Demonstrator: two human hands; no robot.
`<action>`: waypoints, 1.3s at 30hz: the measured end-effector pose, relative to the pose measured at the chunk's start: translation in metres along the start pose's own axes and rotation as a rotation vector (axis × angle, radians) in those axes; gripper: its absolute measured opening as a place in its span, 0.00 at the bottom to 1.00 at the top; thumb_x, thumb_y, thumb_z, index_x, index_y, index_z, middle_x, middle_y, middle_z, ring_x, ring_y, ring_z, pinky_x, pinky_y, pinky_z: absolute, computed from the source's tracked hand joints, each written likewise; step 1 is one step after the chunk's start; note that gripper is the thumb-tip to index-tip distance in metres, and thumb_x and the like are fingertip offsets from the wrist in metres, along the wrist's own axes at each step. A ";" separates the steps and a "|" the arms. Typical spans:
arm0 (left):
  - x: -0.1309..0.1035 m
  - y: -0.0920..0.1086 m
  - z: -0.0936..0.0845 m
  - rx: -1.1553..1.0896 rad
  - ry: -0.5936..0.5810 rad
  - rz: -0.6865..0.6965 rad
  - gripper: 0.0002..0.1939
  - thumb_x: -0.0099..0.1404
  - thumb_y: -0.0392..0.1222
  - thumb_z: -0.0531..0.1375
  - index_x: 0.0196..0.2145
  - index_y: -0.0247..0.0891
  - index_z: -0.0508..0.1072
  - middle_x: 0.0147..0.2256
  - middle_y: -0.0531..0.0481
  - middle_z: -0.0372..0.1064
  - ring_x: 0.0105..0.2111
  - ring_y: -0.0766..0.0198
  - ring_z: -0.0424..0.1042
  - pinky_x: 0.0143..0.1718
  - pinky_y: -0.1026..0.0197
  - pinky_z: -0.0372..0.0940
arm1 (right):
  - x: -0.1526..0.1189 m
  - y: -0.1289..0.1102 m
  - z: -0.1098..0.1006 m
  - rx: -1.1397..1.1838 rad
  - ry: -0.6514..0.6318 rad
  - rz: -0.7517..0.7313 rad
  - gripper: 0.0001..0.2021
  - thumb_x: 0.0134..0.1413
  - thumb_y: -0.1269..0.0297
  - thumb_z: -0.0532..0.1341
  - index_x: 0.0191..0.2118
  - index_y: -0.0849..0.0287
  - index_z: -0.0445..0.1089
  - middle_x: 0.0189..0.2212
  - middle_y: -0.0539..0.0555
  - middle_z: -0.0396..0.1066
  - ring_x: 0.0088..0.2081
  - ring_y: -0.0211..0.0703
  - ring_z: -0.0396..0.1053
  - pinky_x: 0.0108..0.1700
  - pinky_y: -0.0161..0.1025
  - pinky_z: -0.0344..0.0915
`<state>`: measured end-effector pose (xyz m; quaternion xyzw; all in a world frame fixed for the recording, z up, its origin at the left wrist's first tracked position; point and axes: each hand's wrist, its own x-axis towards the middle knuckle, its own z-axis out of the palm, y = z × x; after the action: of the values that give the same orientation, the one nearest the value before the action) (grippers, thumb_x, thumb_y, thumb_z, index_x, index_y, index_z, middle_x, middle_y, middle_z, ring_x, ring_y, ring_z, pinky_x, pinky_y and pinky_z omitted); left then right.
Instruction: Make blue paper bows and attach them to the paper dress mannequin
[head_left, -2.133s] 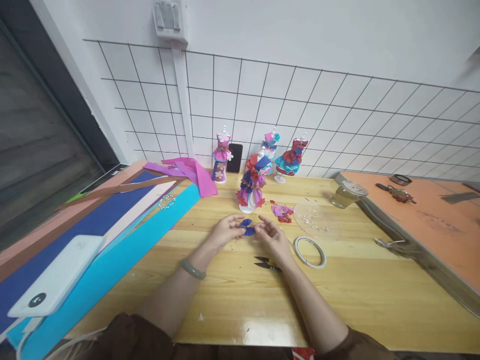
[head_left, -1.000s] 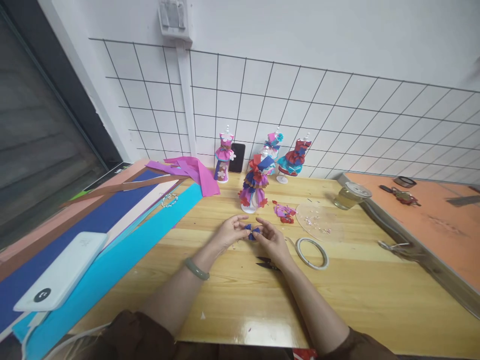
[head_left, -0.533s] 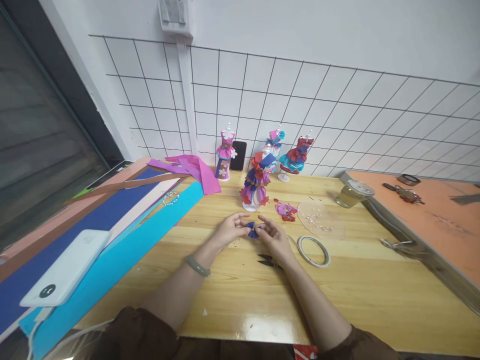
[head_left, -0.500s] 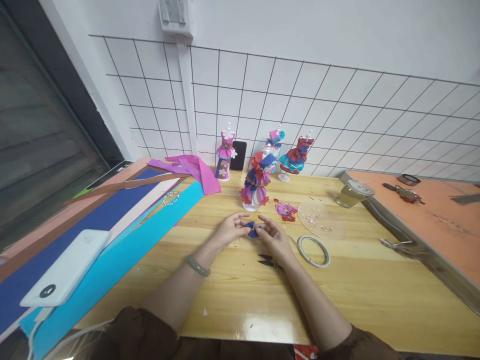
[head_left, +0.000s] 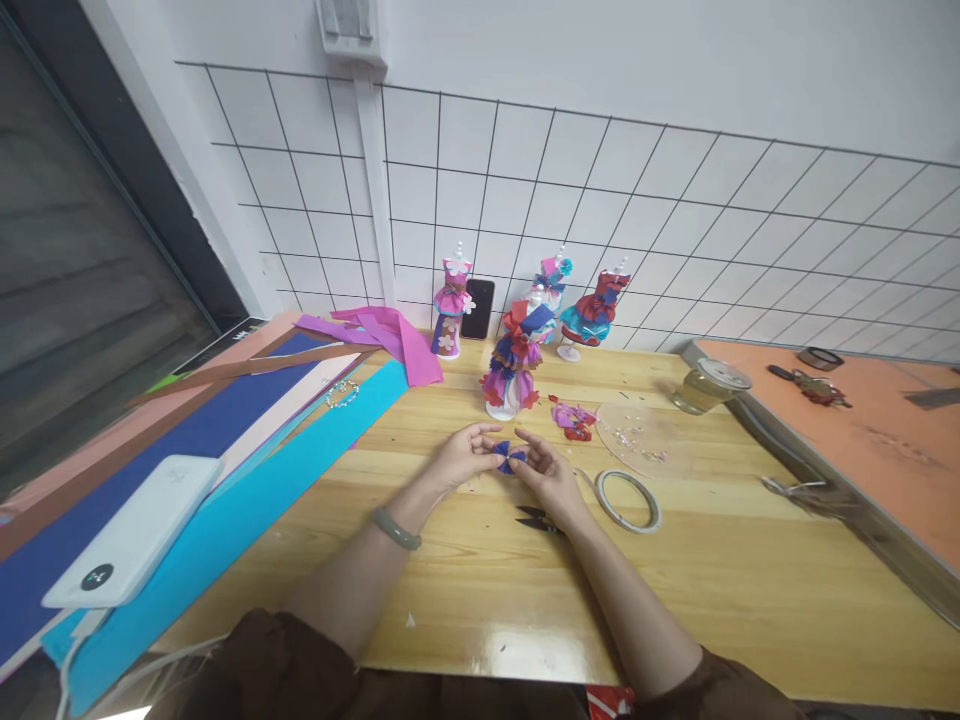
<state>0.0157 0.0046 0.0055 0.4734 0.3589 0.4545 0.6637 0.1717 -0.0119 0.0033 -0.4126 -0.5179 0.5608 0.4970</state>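
Between my two hands is a small pleated blue paper fan (head_left: 506,455), spread out with a pale spot at its middle. My left hand (head_left: 463,458) pinches its left side between thumb and fingers. On the other side my right hand (head_left: 552,476) grips the right edge the same way. Just behind stands a mini dress form (head_left: 512,365) dressed in red, blue and purple paper. Dark scissors (head_left: 536,519) lie partly under my right wrist. A roll of double-sided tape (head_left: 628,502) rests to the right.
Pink and red paper scraps (head_left: 574,418) lie by a clear plate of beads (head_left: 637,438). Farther right is a lidded cup (head_left: 709,386). Crepe paper strips (head_left: 300,480), a power bank (head_left: 135,530) and a beaded bracelet (head_left: 343,394) are at left. A phone (head_left: 478,309) leans on the wall.
The blue paper fan has opened out a little between my fingers, its folds now reading more like a bow. Both hands stay in nearly the same place.
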 end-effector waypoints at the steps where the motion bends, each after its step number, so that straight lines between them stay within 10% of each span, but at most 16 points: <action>1: 0.000 -0.001 -0.001 0.010 -0.002 0.002 0.28 0.46 0.34 0.64 0.46 0.34 0.64 0.33 0.45 0.68 0.34 0.64 0.68 0.38 0.60 0.61 | 0.000 0.000 0.000 -0.004 -0.001 0.002 0.27 0.38 0.61 0.65 0.48 0.58 0.61 0.31 0.51 0.67 0.34 0.39 0.66 0.39 0.40 0.63; 39: 0.001 -0.001 0.000 0.015 0.000 0.021 0.26 0.46 0.33 0.64 0.45 0.33 0.64 0.32 0.47 0.66 0.34 0.65 0.67 0.37 0.62 0.60 | 0.000 0.002 0.001 -0.034 0.016 -0.006 0.26 0.38 0.59 0.65 0.47 0.57 0.63 0.30 0.52 0.68 0.33 0.39 0.66 0.40 0.41 0.63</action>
<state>0.0162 0.0057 0.0046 0.4820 0.3571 0.4586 0.6556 0.1707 -0.0117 0.0010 -0.4239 -0.5248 0.5472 0.4956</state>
